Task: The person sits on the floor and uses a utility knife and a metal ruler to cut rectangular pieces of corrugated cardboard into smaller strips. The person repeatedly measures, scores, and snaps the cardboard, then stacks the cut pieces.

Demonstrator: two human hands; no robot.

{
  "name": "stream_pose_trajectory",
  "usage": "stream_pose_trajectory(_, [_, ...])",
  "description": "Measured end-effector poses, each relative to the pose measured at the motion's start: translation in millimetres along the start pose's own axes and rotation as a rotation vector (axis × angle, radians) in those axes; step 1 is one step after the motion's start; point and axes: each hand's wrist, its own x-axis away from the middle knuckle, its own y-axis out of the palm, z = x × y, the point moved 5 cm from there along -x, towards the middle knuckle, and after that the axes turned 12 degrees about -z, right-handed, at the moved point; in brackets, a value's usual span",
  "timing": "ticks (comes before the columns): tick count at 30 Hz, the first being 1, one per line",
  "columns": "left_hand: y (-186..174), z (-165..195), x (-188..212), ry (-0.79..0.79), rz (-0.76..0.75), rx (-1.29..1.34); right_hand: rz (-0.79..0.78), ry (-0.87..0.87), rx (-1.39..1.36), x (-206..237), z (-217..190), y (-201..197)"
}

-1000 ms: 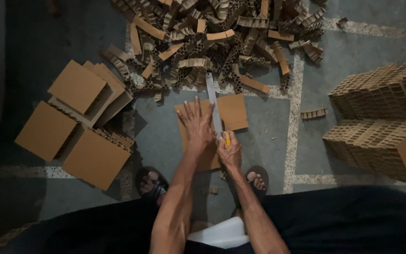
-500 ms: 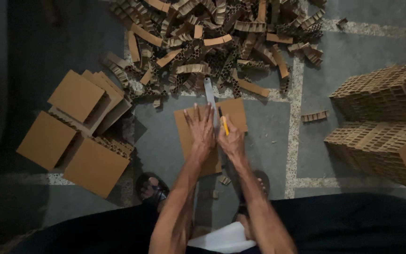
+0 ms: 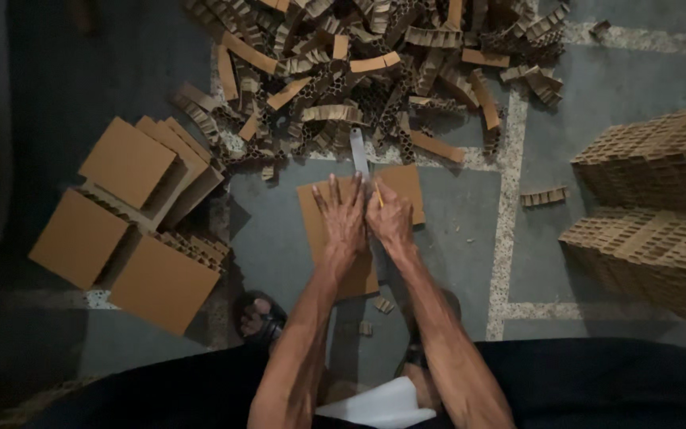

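Note:
A brown cardboard sheet (image 3: pixel 319 218) lies flat on the grey floor in front of me. My left hand (image 3: pixel 341 216) presses down on it with fingers spread, beside a metal ruler (image 3: pixel 358 151) that runs away from me across the sheet. My right hand (image 3: pixel 391 221) is closed around a yellow-handled tool (image 3: pixel 377 195), likely a knife or pencil, held against the ruler's right edge. A smaller part of the cardboard (image 3: pixel 403 184) shows to the right of the ruler.
A heap of honeycomb cardboard strips (image 3: pixel 375 71) lies beyond the sheet. Stacked square cardboard blocks (image 3: pixel 129 218) sit at the left, honeycomb slabs (image 3: pixel 653 206) at the right. My sandalled feet (image 3: pixel 260 318) are near the sheet; small scraps (image 3: pixel 544 196) lie about.
My right hand has moved forward along the ruler, from the near end of the sheet to beside my left hand. The left hand stays pressed on the cardboard.

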Motion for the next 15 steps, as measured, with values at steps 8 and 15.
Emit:
stream_pose_trajectory(8, [5,-1,3,-0.011,-0.005,-0.018,-0.055,-0.054,-0.072,11,-2,-3])
stream_pose_trajectory(15, [8,1,3,-0.022,-0.027,-0.127,-0.136,-0.07,0.046,-10,-4,1])
